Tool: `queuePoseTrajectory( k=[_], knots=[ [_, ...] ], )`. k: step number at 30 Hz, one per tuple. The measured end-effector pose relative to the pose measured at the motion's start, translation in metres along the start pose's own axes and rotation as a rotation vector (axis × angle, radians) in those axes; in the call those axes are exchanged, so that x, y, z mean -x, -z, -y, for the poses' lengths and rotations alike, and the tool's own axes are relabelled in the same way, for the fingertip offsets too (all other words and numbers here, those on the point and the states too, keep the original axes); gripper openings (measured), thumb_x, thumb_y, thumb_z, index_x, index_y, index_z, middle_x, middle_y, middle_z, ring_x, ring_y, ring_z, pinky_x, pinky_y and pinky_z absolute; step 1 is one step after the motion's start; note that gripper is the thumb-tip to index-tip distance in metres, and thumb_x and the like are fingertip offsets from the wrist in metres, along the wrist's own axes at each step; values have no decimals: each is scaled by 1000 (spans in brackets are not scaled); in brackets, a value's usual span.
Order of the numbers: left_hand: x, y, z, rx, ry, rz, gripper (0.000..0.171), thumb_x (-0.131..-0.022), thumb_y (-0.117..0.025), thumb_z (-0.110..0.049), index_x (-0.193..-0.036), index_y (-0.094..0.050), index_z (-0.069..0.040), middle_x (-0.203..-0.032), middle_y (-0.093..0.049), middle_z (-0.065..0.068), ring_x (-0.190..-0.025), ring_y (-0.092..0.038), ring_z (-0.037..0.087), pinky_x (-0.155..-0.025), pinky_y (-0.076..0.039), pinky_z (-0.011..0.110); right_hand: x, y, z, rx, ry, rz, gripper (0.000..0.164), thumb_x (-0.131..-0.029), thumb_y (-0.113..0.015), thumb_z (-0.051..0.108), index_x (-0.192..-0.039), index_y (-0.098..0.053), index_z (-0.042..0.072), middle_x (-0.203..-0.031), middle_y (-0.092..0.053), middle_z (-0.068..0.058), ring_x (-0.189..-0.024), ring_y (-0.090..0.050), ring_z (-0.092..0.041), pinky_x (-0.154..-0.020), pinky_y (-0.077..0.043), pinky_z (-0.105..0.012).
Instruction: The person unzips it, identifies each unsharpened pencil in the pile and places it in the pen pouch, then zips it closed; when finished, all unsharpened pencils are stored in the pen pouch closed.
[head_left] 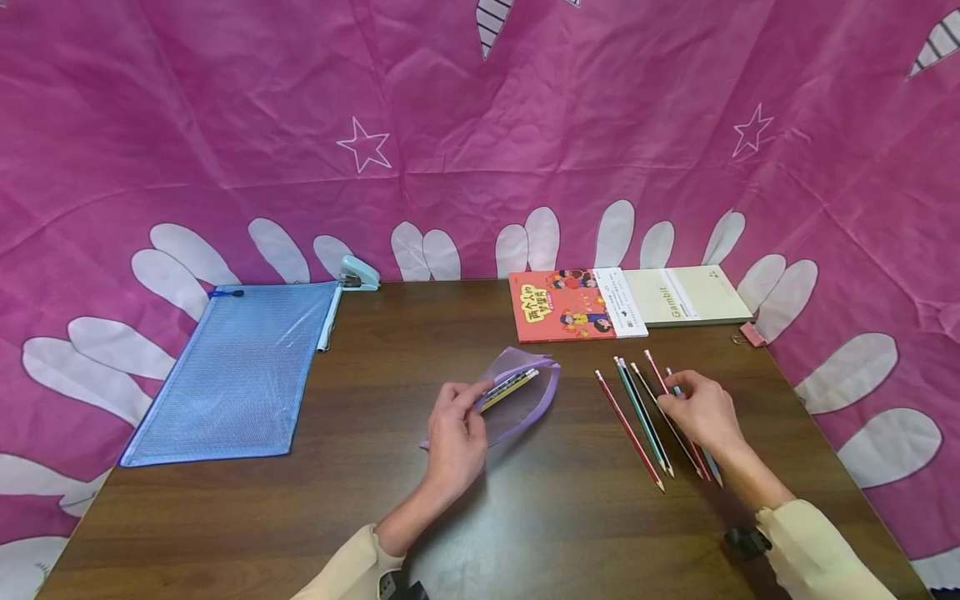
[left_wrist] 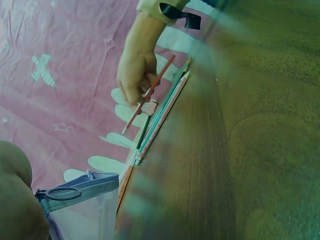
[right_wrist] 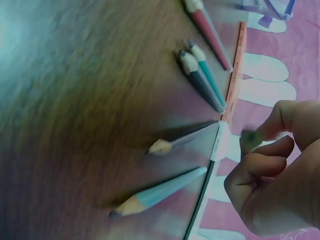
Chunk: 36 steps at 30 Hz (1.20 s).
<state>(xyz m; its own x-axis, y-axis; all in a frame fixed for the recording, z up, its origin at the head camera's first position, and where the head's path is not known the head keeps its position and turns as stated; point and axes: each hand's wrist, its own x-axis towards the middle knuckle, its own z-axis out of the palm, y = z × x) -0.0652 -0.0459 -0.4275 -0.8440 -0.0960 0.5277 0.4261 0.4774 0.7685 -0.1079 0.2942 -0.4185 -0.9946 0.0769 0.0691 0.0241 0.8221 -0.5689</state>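
Observation:
In the head view my left hand [head_left: 456,437] pinches the edge of a purple mesh zip pouch [head_left: 546,402], its mouth gaping to the right. Pencils [head_left: 512,388] with white eraser ends stick out beside the fingertips. My right hand [head_left: 703,410] pinches a red pencil [left_wrist: 164,74], which hangs slanted above the table in the left wrist view. Below and left of that hand lie several pencils: a red one [head_left: 628,429], green and dark ones [head_left: 643,417] side by side, a black one [head_left: 667,422] and a light blue one [right_wrist: 167,191], most of it under the hand in the head view.
A blue mesh zip folder [head_left: 232,375] lies on the left, with a mint stapler [head_left: 360,273] at its top corner. Along the back edge are a red book [head_left: 551,312], a cream notebook [head_left: 686,292] and a pink binder clip [head_left: 753,334]. A pink cloth hangs behind.

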Motion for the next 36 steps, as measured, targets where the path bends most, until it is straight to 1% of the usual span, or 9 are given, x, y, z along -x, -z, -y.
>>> queuePoseTrajectory(
  k=[7,13,17,21,25,28,32,35,36],
  knots=[
    [0,1,-1,2,9,9,42,-82,-53,20,-113,-74,-1,-95,-59,10,-86,-60,23,-77,-51,42,2,0,12,-92,-72,58,29,-88,-66,14,-109,-63,-6,-79,-57,-9,-69,-50,-24,-60,-38,-36],
    [0,1,0,4,8,7,42,-82,-53,19,-113,-74,0,-95,-59,11,-86,-60,24,-77,-51,41,2,-1,18,-230,-82,90,34,-88,-62,8,-118,-61,-7,-84,-53,-10,-71,-48,-22,-59,-38,-31],
    [0,0,0,6,7,7,42,-82,-53,20,-113,-73,0,-95,-59,11,-86,-60,24,-77,-51,41,2,-1,23,-317,-96,137,41,-89,-60,6,-128,-60,-5,-89,-52,-11,-77,-47,-22,-61,-38,-30],
    [0,0,0,10,15,16,42,-82,-54,19,-114,-73,0,-96,-59,10,-87,-60,23,-78,-51,41,3,-1,29,-388,-133,199,45,-92,-57,6,-135,-57,-5,-92,-51,-12,-75,-47,-22,-58,-40,-29],
    [0,1,-1,9,26,25,41,-84,-54,19,-114,-73,-1,-96,-59,9,-88,-60,23,-79,-52,41,5,0,36,-477,-164,231,47,-92,-57,5,-138,-53,-4,-92,-48,-11,-70,-45,-19,-54,-39,-27],
    [0,1,-2,7,30,26,41,-84,-54,19,-114,-73,-1,-96,-59,9,-88,-60,23,-79,-52,41,6,-1,40,-577,-162,238,48,-92,-56,3,-138,-52,-6,-88,-46,-6,-64,-42,-14,-51,-36,-25],
    [0,1,-3,5,27,23,41,-84,-54,19,-114,-73,-1,-96,-59,9,-88,-60,23,-78,-52,41,8,-4,43,-763,-158,275,46,-92,-51,-1,-137,-46,-9,-78,-49,0,-54,-36,-8,-49,-32,-22],
    [-1,1,-3,5,21,22,41,-84,-53,19,-114,-73,-1,-95,-59,9,-88,-60,23,-79,-51,41,9,-5,46,-893,-173,307,38,-94,-49,-1,-132,-47,-5,-76,-55,0,-51,-33,-5,-49,-30,-20],
    [-1,1,-3,5,19,23,42,-84,-53,19,-114,-73,-1,-95,-59,9,-88,-60,23,-79,-51,41,9,-6,46,-928,-181,309,35,-94,-49,-1,-129,-49,-2,-77,-57,0,-51,-33,-5,-49,-30,-19]
  ],
)
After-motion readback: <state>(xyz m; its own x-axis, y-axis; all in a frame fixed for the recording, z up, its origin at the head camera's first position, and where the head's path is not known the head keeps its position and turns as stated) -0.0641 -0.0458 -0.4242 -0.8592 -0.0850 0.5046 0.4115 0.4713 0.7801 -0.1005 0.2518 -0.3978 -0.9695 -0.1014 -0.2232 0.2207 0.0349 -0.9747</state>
